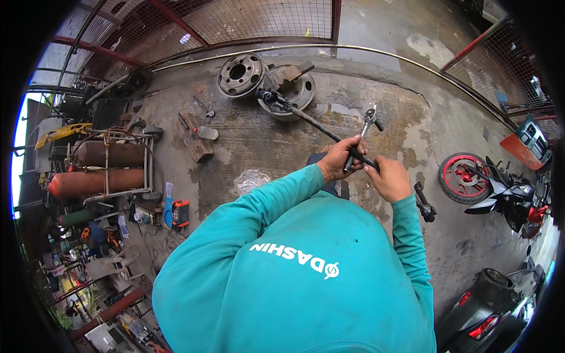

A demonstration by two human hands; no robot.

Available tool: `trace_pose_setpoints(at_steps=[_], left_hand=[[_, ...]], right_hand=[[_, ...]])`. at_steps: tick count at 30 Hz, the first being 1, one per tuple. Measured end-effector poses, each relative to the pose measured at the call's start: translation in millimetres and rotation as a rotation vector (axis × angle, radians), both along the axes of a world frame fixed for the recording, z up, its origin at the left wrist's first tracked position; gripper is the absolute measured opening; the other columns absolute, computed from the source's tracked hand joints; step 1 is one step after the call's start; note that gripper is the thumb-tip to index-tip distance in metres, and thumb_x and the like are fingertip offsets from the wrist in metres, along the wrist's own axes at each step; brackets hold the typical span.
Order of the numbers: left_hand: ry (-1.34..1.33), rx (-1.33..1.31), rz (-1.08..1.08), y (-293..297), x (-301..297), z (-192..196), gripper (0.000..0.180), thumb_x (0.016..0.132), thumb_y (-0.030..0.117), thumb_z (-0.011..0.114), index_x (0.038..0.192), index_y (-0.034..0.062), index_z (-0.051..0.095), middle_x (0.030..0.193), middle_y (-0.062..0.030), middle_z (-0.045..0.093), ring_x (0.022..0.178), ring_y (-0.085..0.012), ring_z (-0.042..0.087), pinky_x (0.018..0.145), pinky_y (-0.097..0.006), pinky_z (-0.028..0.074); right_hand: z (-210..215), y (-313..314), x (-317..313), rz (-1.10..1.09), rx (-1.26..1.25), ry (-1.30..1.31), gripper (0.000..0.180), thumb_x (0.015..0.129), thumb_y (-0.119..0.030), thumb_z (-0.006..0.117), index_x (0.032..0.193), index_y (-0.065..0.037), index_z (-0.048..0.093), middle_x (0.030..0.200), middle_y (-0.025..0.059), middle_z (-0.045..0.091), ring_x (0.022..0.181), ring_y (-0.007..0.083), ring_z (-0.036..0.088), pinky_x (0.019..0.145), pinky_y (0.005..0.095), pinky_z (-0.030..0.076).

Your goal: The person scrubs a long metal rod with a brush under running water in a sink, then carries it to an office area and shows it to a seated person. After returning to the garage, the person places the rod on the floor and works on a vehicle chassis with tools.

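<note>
A long dark shaft (319, 127) with a chunky jointed metal end (272, 99) slants toward me from the wheel rims. My left hand (340, 157) is closed around the shaft near its close end and also grips a ratchet wrench (366, 125), whose silver head sticks out beyond the fingers. Below those fingers pokes a short dark rod end (348, 165); whether it belongs to the wrench is hidden. My right hand (391, 179) pinches the tip of the shaft, its thumb and fingers pressed together there. Both teal sleeves reach forward over the floor.
Two steel wheel rims (240, 75) lie ahead, one bearing a metal block (290, 73). To the left are a wood block (195, 141), a bottle (207, 133) and gas cylinders (100, 180). A dark jointed part (424, 203) and a motorcycle (500, 197) are right.
</note>
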State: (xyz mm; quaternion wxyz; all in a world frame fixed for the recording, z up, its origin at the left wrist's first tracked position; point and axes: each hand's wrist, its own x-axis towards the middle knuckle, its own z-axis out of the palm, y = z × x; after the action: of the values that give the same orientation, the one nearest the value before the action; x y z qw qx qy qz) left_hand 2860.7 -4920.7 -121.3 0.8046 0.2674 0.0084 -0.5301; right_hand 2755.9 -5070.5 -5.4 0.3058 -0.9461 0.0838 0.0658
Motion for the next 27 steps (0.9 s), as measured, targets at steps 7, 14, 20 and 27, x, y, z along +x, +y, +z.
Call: trace_pose_setpoints(at_steps=[7, 14, 20, 27], left_hand=[[-0.372, -0.14, -0.114, -136.1, 150.8, -9.4, 0.044, 0.104, 0.035, 0.047, 0.075, 0.0056, 0.06, 0.089, -0.0055, 0.055, 0.069, -0.0139, 0.051, 0.065, -0.029, 0.044], [-0.108, -0.054, -0.022, -309.2, 301.5, 38.7, 0.061, 0.109, 0.051, 0.035, 0.076, 0.0053, 0.057, 0.082, -0.0106, 0.06, 0.087, -0.029, 0.067, 0.091, -0.042, 0.053], [0.163, 0.175, 0.063, -459.1, 419.0, 59.0, 0.055, 0.104, 0.056, 0.046, 0.078, 0.0077, 0.051, 0.073, -0.0092, 0.054, 0.085, -0.0338, 0.068, 0.076, -0.056, 0.061], [0.1, 0.318, 0.158, -626.6, 563.5, 33.7, 0.056, 0.1, 0.059, 0.054, 0.074, 0.0092, 0.05, 0.071, -0.008, 0.052, 0.083, -0.0355, 0.066, 0.073, -0.057, 0.06]], right_hand=[[-10.4, -140.2, 128.4, -0.043, 0.079, 0.213, 0.031, 0.091, -0.031, 0.065, 0.103, -0.002, 0.068, 0.09, 0.0246, 0.068, 0.086, 0.0463, 0.064, 0.074, 0.0542, 0.049], [13.0, -276.5, 262.6, -0.194, 0.013, 0.003, 0.033, 0.088, -0.025, 0.071, 0.111, -0.001, 0.065, 0.094, 0.0232, 0.066, 0.088, 0.0437, 0.063, 0.073, 0.0508, 0.048], [9.1, -401.5, 336.4, -0.359, -0.209, -0.2, 0.054, 0.083, -0.015, 0.076, 0.131, -0.001, 0.056, 0.123, 0.0202, 0.06, 0.114, 0.0422, 0.056, 0.096, 0.0476, 0.045], [-42.9, -630.7, 374.4, -0.744, -0.13, -0.366, 0.093, 0.073, -0.025, 0.085, 0.151, -0.004, 0.039, 0.141, 0.0231, 0.048, 0.129, 0.0397, 0.049, 0.109, 0.0483, 0.039]])
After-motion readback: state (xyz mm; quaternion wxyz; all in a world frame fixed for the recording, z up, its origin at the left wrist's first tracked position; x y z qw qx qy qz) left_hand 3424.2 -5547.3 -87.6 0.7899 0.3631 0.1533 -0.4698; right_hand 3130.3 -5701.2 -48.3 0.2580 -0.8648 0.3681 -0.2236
